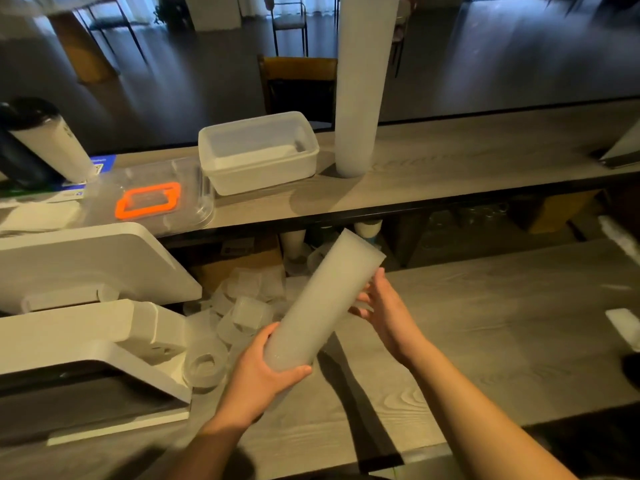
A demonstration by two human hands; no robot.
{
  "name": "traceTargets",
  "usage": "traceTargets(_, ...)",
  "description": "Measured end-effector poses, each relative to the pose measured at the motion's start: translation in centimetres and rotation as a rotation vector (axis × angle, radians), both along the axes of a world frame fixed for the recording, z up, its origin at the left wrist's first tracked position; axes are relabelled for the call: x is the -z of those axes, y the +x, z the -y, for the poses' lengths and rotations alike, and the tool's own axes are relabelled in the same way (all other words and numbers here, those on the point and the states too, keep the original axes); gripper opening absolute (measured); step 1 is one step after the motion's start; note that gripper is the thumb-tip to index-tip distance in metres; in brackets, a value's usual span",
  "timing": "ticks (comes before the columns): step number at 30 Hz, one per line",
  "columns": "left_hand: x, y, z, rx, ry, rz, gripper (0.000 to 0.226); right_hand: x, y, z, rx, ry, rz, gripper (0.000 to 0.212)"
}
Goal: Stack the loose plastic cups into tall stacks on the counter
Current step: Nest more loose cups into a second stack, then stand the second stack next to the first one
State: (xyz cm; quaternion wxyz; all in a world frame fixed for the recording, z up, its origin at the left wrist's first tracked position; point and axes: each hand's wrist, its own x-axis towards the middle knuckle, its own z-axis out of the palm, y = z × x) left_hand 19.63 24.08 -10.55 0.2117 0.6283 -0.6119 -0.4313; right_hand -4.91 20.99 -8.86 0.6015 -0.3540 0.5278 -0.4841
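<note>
Left hand (263, 372) is gripping the cup stack (325, 303) base (tilting toward 1 o'clock); right hand (384, 306), fingers loosely spread, is touching its side above the counter (485, 327).

A: Where does the tall cup stack (360, 84) stand?
B: On the far counter shelf (467, 150), just right of the lidded tub (258, 152).
A: And the loose cups (242, 306)?
B: Heaped on the near counter (485, 341), left of the tilted cup stack (322, 303), right of the machines (86, 323)

Upper counter (467, 147), tall cup stack (360, 91) (upright), tub (259, 152)
</note>
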Motion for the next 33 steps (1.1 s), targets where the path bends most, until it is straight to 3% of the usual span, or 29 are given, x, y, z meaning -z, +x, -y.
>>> traceTargets(2,-0.5,-1.5,0.9,-0.027,-0.028,-0.026,0.087,0.3,0.0,-0.6,-0.096,-0.001,-0.026,0.054)
traceTargets(7,-2.6,-5.2,4.0,0.088,-0.059,-0.135,0.082,-2.2,-2.4,-0.2,-0.148,-0.061,-0.037,0.073)
traceTargets(12,-6.9,-10.1,8.3,0.228,-0.131,-0.24,0.078,-7.2,-6.7,2.0,-0.085,-0.198,-0.066,0.068)
traceTargets(20,-14.8,-18.1,15.8,0.233,-0.215,-0.324,0.082,-15.2,-13.2,8.0,0.083,-0.387,-0.35,0.065)
traceTargets(24,-16.5,-21.0,18.7,0.217,-0.231,-0.31,0.086,-16.2,-15.6,11.1,-0.044,-0.359,-0.428,0.079)
traceTargets(33,-17.7,-24.0,22.6,0.223,-0.24,-0.281,0.081,-15.6,-18.3,16.1,-0.034,-0.418,-0.436,0.067)
